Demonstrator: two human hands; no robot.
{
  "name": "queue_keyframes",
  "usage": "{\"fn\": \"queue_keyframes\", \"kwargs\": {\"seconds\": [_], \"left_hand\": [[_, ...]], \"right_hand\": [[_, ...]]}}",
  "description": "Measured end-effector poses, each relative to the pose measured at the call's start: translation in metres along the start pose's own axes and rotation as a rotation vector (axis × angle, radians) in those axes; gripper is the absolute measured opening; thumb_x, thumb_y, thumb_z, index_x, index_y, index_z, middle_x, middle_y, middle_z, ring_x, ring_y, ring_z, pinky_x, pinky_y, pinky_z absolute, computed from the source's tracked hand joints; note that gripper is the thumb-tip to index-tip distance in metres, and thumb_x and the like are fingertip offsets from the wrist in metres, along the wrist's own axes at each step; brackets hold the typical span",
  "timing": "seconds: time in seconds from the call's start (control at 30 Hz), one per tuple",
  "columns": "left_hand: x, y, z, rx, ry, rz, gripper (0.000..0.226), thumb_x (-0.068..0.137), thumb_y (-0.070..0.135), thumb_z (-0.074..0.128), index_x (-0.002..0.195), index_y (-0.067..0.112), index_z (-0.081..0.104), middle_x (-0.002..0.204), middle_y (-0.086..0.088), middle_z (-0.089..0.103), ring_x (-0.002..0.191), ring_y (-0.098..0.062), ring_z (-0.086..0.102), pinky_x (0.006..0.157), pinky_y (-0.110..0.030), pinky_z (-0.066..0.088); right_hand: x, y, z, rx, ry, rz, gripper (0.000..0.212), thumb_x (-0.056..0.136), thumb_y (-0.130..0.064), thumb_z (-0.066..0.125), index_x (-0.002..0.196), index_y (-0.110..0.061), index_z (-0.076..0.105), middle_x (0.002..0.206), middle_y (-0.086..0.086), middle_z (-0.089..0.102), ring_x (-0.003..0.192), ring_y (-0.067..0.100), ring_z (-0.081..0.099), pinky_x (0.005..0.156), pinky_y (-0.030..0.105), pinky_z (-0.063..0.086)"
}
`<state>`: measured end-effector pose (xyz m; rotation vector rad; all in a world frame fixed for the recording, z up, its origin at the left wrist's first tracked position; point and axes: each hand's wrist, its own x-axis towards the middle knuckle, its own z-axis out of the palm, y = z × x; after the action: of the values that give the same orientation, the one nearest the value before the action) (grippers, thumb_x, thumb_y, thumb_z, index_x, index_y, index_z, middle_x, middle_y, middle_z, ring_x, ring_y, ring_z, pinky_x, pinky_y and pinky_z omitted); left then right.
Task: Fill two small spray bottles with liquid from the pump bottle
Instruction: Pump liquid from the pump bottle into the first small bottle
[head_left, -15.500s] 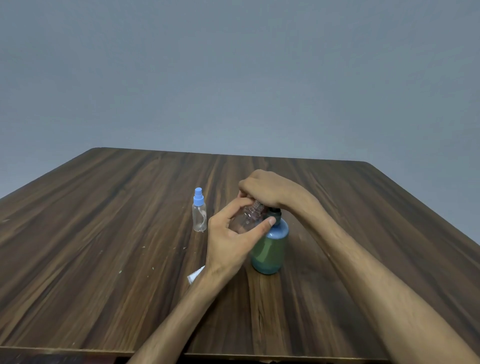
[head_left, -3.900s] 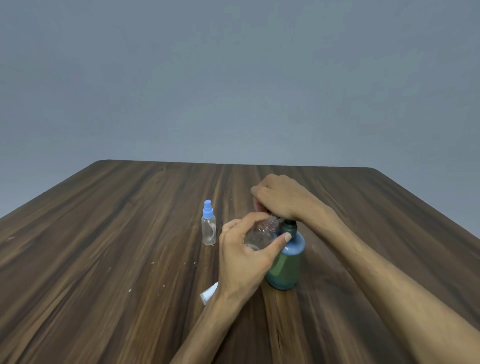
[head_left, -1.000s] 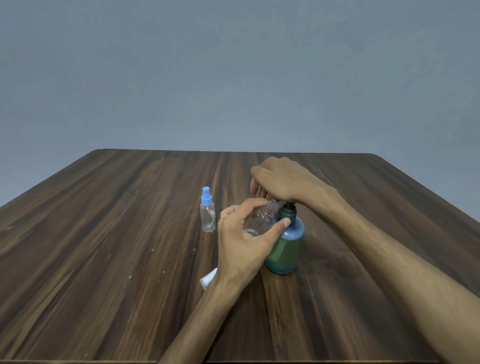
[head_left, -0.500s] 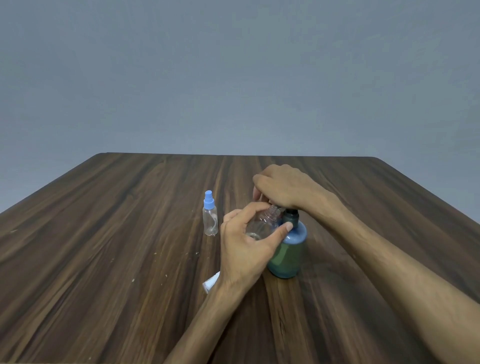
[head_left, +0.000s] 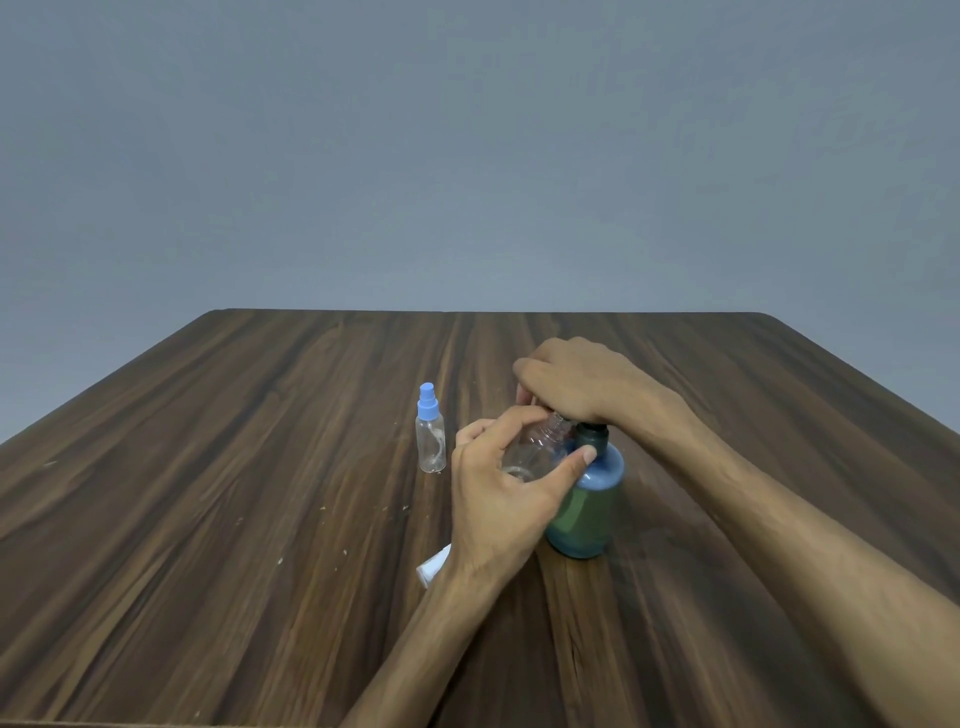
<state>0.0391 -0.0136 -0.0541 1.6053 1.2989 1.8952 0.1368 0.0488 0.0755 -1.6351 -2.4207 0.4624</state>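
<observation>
A blue-green pump bottle (head_left: 587, 512) stands near the middle of the wooden table (head_left: 234, 493). My right hand (head_left: 576, 382) lies over its pump head, fingers curled down around it; the head and nozzle are hidden. My left hand (head_left: 498, 499) grips an uncapped clear spray bottle (head_left: 535, 449), tilted with its threaded neck up under my right hand. A little liquid shows inside it. A second clear spray bottle (head_left: 431, 434) with a blue sprayer cap stands upright to the left, apart from both hands.
A small whitish piece (head_left: 434, 566), likely the removed sprayer cap, lies on the table, partly hidden behind my left wrist. Pale crumbs speckle the wood left of my left hand. A plain grey wall rises behind the table's far edge.
My right hand has dipped slightly on the pump head and come back up. The left hand keeps the clear bottle at the nozzle. The view has shifted a little.
</observation>
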Motion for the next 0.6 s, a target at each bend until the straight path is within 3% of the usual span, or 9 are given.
{"fn": "queue_keyframes", "kwargs": {"seconds": [0.1,0.27,0.4,0.6], "left_hand": [[-0.0008,0.0007,0.0008,0.001,-0.007,0.002,0.04,0.076,0.055,0.089,0.106,0.03,0.081,0.099,0.012,0.081,0.104,-0.036,0.075,0.088,-0.053,0.064],[0.0002,0.0021,0.0,-0.012,-0.001,-0.003,0.039,0.076,0.055,0.089,0.106,0.031,0.08,0.099,0.012,0.082,0.105,-0.037,0.075,0.089,-0.054,0.064],[0.0003,0.004,0.0002,-0.008,-0.007,0.013,0.037,0.075,0.055,0.088,0.105,0.037,0.077,0.098,0.015,0.081,0.105,-0.034,0.074,0.087,-0.053,0.064],[0.0,0.0015,0.0002,-0.017,-0.009,-0.001,0.04,0.074,0.056,0.089,0.104,0.032,0.079,0.097,0.011,0.081,0.104,-0.035,0.075,0.087,-0.055,0.064]], "right_hand": [[0.0003,0.0031,-0.0033,0.076,0.077,-0.014,0.045,0.092,-0.04,0.038,0.086,-0.023,0.079,0.092,-0.003,0.08,0.089,0.022,0.074,0.087,0.042,0.058],[0.0007,0.0001,-0.0009,0.003,0.026,-0.015,0.048,0.097,-0.039,0.037,0.09,-0.023,0.081,0.095,-0.002,0.08,0.089,0.022,0.072,0.087,0.042,0.058],[-0.0002,0.0017,-0.0012,0.06,0.094,-0.019,0.051,0.086,-0.045,0.033,0.092,-0.023,0.078,0.093,-0.004,0.08,0.09,0.022,0.074,0.089,0.043,0.058],[0.0013,0.0017,0.0003,-0.019,0.063,0.007,0.047,0.099,-0.039,0.037,0.1,-0.02,0.079,0.099,0.0,0.078,0.091,0.023,0.069,0.079,0.038,0.053]]}}
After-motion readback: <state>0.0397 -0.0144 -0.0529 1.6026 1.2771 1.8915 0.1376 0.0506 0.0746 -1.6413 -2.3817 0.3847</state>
